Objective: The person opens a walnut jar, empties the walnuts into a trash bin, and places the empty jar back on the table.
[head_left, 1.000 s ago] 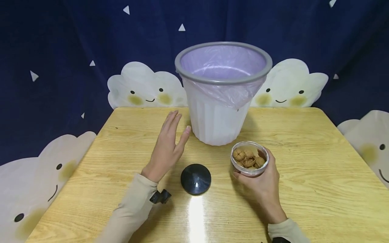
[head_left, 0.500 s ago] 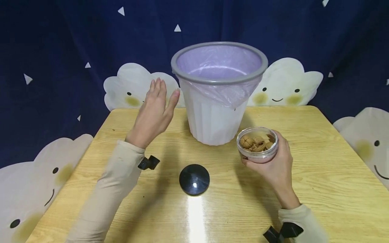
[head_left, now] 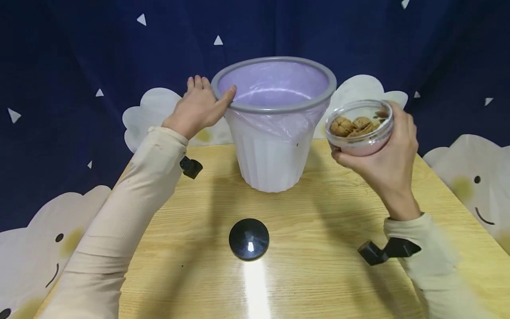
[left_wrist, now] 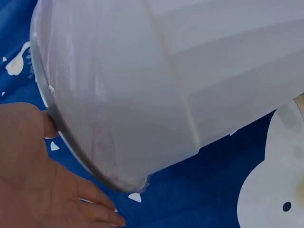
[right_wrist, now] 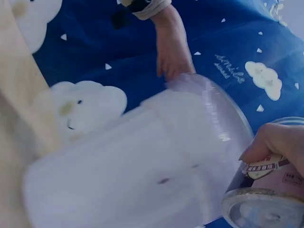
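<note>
My right hand point(head_left: 392, 161) grips a clear round jar point(head_left: 370, 147) from its right side, fingers and thumb round its wall. Several brown walnuts point(head_left: 342, 127) show through its open top. From below, the right wrist view shows the jar's base point(right_wrist: 263, 209) and printed label. A white trash can point(head_left: 271, 159) with a grey rim and a thin purple liner stands left of the jar. At that rim's left side is my left hand point(head_left: 197, 108), its fingers extended outside the can. In the left wrist view its thumb point(left_wrist: 49, 126) meets the rim.
A round black lid point(head_left: 249, 239) lies on the wooden table point(head_left: 314, 266) in front of the trash can. Behind the table hangs a dark blue curtain point(head_left: 171, 40) with white clouds and triangles. A black wrist camera sits on each sleeve.
My right hand has raised the jar from low over the table to nearly rim height and rightward. My left hand has risen from beside the lid to the trash can's rim.
</note>
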